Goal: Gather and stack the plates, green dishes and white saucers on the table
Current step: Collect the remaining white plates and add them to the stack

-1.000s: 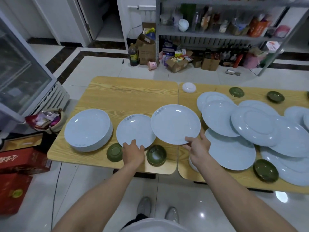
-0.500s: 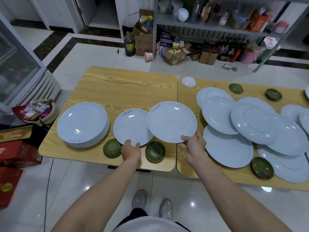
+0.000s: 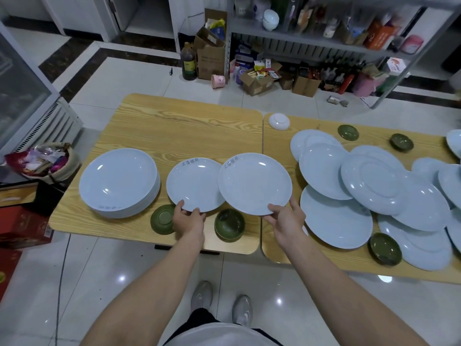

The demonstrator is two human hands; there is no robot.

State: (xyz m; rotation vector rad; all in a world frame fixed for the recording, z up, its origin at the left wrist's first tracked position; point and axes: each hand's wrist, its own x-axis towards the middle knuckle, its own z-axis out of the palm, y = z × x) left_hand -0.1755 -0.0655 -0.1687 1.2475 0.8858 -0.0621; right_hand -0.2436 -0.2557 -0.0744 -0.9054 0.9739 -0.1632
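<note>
We see two wooden tables [image 3: 174,126] pushed together. A stack [image 3: 117,181] of pale plates sits on the left one, and loose plates [image 3: 334,218] overlap across the right one. Near the middle, the right plate [image 3: 254,183] overlaps the left plate [image 3: 192,188]. The right hand [image 3: 287,218] pinches the right plate's near rim, thumb on top. The left hand [image 3: 189,221] grips the left plate's near rim. Green dishes [image 3: 229,224] flank the left hand. A saucer [image 3: 279,121] lies upside down by the far seam.

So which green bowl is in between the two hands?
The green dish at the near edge of the table, left hand on one side, right hand on the other. Every other green dish lies outside them.
</note>
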